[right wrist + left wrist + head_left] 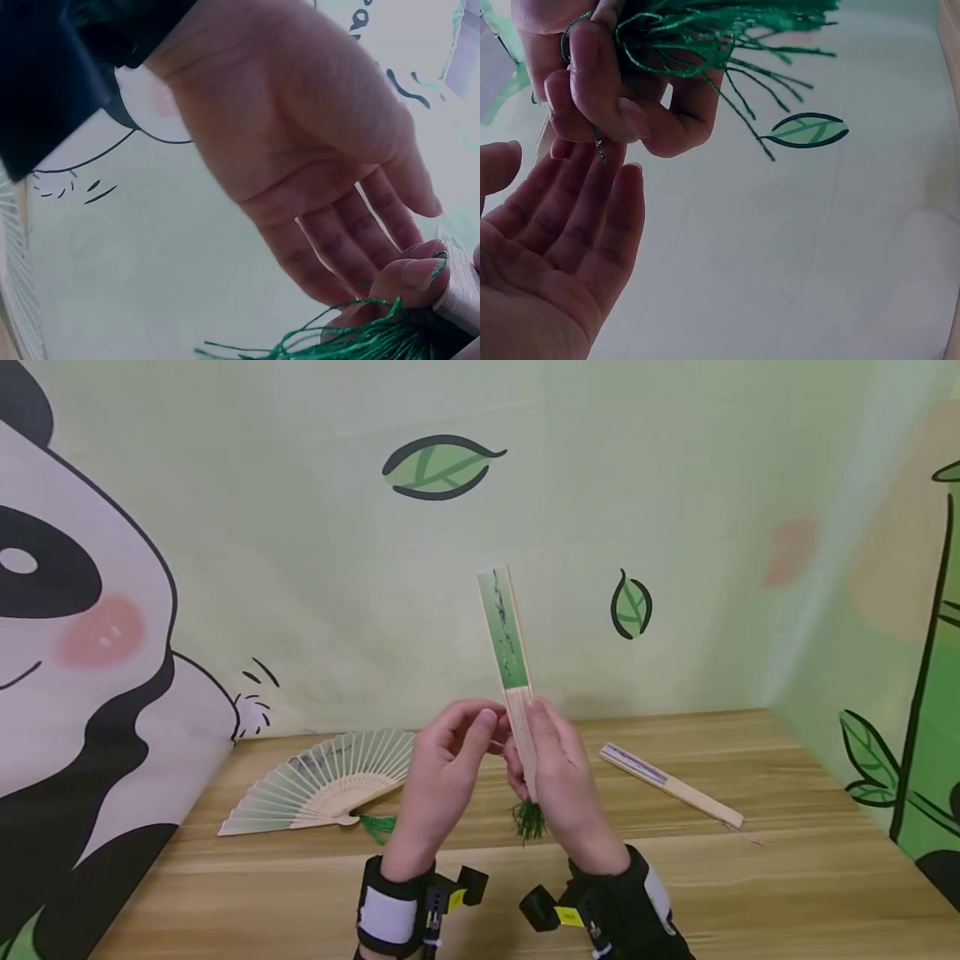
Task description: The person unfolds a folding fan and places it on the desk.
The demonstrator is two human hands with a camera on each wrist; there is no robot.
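From here I see the folded fan [513,668] standing tall, its top tipped a bit left; the right hand [558,777] grips its low end, the left hand [444,772] is loose right beside it

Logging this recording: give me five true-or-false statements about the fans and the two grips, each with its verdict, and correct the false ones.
1. The held fan is folded and in the right grip. True.
2. The tassel on the held fan is red. False: it is green.
3. In the head view, an open fan lies on the left part of the table. True.
4. The rightmost fan is spread open. False: it lies folded.
5. The left grip is clenched into a fist. False: its fingers are loosely extended.
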